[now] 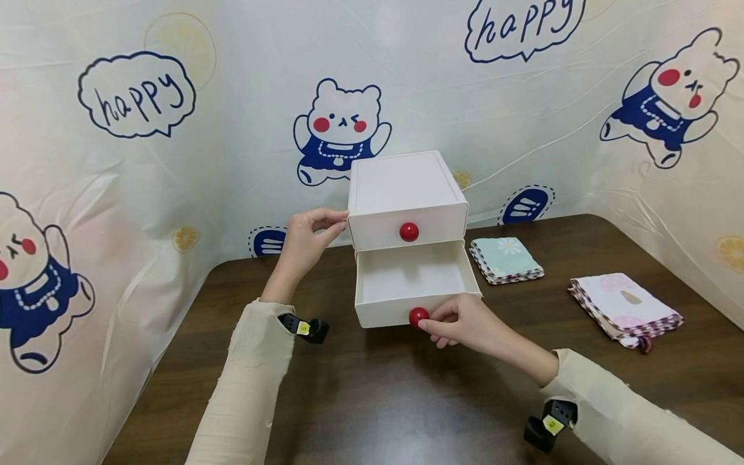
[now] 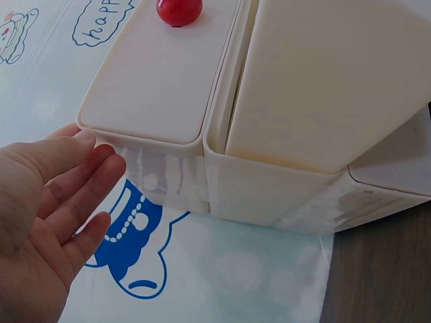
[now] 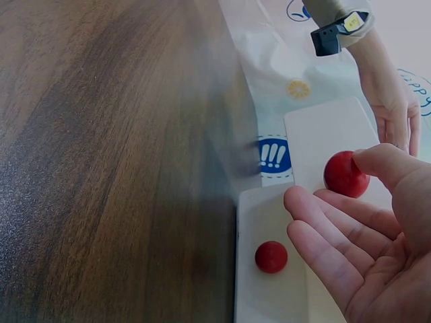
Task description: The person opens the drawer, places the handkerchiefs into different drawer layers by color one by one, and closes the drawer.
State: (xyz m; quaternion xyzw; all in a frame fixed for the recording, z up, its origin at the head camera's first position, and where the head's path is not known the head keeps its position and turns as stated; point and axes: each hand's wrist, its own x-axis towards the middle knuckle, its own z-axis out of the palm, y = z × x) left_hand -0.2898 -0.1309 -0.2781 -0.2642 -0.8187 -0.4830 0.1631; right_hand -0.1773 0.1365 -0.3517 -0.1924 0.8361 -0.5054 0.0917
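Observation:
A small white drawer cabinet (image 1: 401,184) stands on the table with its top drawer (image 1: 372,231) closed. Below that, a drawer (image 1: 372,313) is pulled out, and its visible inside holds nothing. My right hand (image 1: 465,326) pinches this drawer's round red knob (image 3: 347,175) between thumb and fingers. Against the cabinet's left front edge, my left hand (image 1: 308,239) touches with its fingertips (image 2: 84,136), the fingers fairly straight. A further drawer front with a red knob (image 3: 271,257) sits lowest, seen in the right wrist view and hidden from the head view.
Right of the cabinet lies a folded light green cloth (image 1: 506,258) with a flower. Farther right is a folded white and pink cloth (image 1: 628,303) with a dark red loop. A printed curtain (image 1: 244,142) hangs behind and beside the brown table (image 1: 360,394).

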